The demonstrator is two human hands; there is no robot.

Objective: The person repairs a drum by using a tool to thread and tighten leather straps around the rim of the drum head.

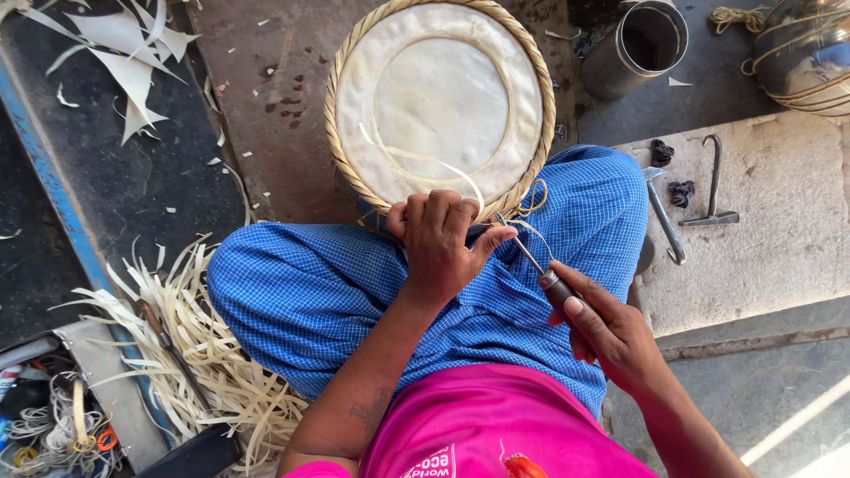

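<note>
A round drum (440, 97) with a pale skin head and a braided cane rim rests against my knees, which are covered in blue checked cloth. My left hand (438, 239) grips the near rim of the drum, and a thin pale strip (416, 158) curls up from under its fingers across the skin. My right hand (606, 332) holds a thin metal awl with a dark handle (540, 265); its point reaches the rim beside my left thumb.
A heap of pale cane strips (204, 345) lies at my left. White scraps (124, 53) litter the dark floor at top left. A metal cylinder (642, 44) stands at the top right. A metal hook tool (713, 181) and another tool (664, 217) lie on the stone slab at right.
</note>
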